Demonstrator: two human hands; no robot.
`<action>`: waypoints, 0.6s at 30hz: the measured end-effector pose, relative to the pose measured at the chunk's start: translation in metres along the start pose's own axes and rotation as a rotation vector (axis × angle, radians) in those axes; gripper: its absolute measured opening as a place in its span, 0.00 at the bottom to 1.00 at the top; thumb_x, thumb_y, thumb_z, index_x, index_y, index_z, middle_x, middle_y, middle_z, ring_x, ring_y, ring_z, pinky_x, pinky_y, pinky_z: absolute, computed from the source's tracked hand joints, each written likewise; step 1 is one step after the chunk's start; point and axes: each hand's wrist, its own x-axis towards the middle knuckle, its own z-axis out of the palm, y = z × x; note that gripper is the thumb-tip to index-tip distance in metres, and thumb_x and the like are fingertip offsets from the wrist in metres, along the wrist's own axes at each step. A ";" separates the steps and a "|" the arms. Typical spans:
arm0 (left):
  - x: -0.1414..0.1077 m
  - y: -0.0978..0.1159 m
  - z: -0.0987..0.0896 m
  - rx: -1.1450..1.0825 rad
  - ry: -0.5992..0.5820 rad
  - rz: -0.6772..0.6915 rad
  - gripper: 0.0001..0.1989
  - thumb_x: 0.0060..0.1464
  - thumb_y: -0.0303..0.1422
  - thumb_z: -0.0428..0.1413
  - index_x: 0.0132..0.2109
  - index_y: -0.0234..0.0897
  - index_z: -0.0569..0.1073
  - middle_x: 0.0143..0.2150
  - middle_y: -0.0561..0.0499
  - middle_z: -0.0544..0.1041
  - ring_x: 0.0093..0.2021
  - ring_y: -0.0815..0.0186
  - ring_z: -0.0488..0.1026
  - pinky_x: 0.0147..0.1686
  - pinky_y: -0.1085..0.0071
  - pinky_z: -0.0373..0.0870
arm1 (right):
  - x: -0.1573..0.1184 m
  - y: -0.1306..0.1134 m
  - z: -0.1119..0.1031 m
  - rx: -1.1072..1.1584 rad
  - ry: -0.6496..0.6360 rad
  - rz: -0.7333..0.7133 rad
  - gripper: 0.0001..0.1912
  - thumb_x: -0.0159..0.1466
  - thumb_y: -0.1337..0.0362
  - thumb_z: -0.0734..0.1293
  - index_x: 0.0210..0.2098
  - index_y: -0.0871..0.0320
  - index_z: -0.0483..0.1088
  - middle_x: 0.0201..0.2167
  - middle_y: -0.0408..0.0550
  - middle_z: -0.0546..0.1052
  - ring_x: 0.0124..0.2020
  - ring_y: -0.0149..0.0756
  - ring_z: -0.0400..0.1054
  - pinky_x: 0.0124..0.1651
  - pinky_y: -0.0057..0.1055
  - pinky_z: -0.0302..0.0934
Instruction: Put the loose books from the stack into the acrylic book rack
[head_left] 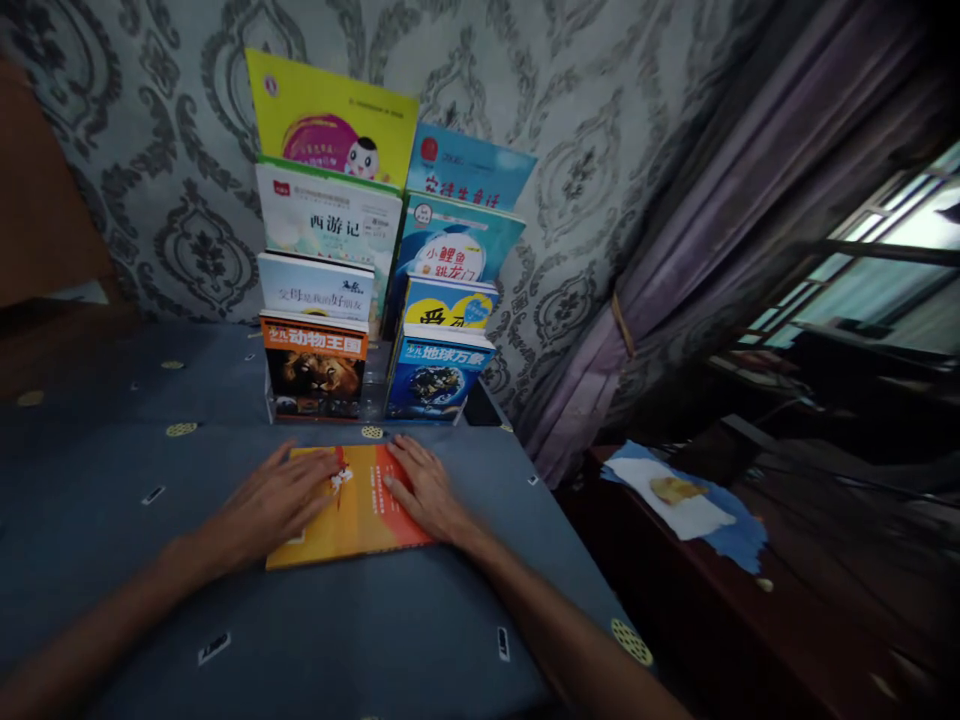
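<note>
A closed orange and yellow book (360, 520) lies flat on the grey-blue tablecloth (360, 640), its printing turned sideways. My left hand (274, 500) rests over the book's left side, fingers stretched out and slightly blurred. On the red right side lies my right hand (426, 488), with fingers extended and the thumb apart on the cover. Just behind the book stands a clear rack with books in two stepped columns. A lion-covered book (316, 375) fronts the left column, and a blue book with a globe (435, 380) fronts the right one.
Behind the rack rises a patterned wall (585, 170). A purple curtain (675, 200) hangs at the right, tied back. A dark flat object (481, 408) lies beside the rack. Right of the table, a blue and white cloth (682, 505) sits on a dark red surface.
</note>
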 end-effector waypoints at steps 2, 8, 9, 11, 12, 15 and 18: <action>0.002 0.016 0.008 0.009 -0.025 0.073 0.27 0.67 0.47 0.46 0.68 0.45 0.64 0.68 0.44 0.68 0.69 0.56 0.62 0.71 0.50 0.48 | -0.001 0.000 0.001 0.015 0.016 -0.004 0.29 0.73 0.52 0.58 0.68 0.57 0.60 0.71 0.56 0.60 0.72 0.46 0.51 0.71 0.51 0.49; 0.003 0.031 0.024 0.066 -0.082 0.127 0.35 0.63 0.54 0.49 0.72 0.49 0.55 0.73 0.45 0.58 0.72 0.52 0.56 0.69 0.48 0.54 | -0.010 0.000 -0.003 0.033 -0.035 0.000 0.31 0.74 0.52 0.56 0.71 0.60 0.53 0.73 0.57 0.53 0.74 0.46 0.43 0.73 0.53 0.43; 0.002 0.030 0.025 0.066 -0.076 0.127 0.35 0.63 0.53 0.50 0.72 0.50 0.54 0.73 0.45 0.57 0.72 0.52 0.56 0.69 0.48 0.55 | -0.012 0.000 -0.004 0.032 -0.049 -0.013 0.32 0.74 0.51 0.55 0.72 0.60 0.52 0.73 0.56 0.52 0.75 0.47 0.42 0.73 0.53 0.43; 0.002 0.028 0.026 0.058 -0.061 0.132 0.36 0.63 0.52 0.51 0.73 0.51 0.52 0.73 0.45 0.57 0.72 0.52 0.56 0.69 0.48 0.56 | -0.019 -0.002 -0.009 0.025 -0.077 -0.045 0.33 0.74 0.49 0.55 0.72 0.60 0.49 0.73 0.56 0.49 0.75 0.47 0.39 0.73 0.54 0.42; 0.002 0.027 0.026 0.052 -0.054 0.137 0.37 0.62 0.52 0.52 0.73 0.52 0.51 0.73 0.45 0.57 0.72 0.52 0.56 0.69 0.48 0.56 | -0.023 -0.002 -0.010 0.016 -0.088 -0.063 0.34 0.74 0.49 0.55 0.72 0.60 0.49 0.73 0.56 0.49 0.75 0.48 0.39 0.73 0.54 0.43; 0.002 0.027 0.025 0.032 -0.046 0.164 0.39 0.61 0.51 0.55 0.73 0.52 0.50 0.72 0.45 0.58 0.71 0.51 0.58 0.68 0.48 0.59 | -0.038 0.005 -0.008 -0.047 -0.083 -0.146 0.36 0.72 0.49 0.58 0.73 0.59 0.47 0.73 0.56 0.50 0.74 0.49 0.43 0.72 0.53 0.47; 0.003 0.029 0.018 0.003 -0.038 0.215 0.40 0.60 0.51 0.56 0.73 0.51 0.50 0.72 0.45 0.59 0.70 0.50 0.60 0.67 0.48 0.59 | -0.053 0.024 0.010 -0.165 0.018 -0.294 0.40 0.69 0.52 0.64 0.73 0.56 0.45 0.70 0.56 0.56 0.71 0.50 0.51 0.68 0.49 0.56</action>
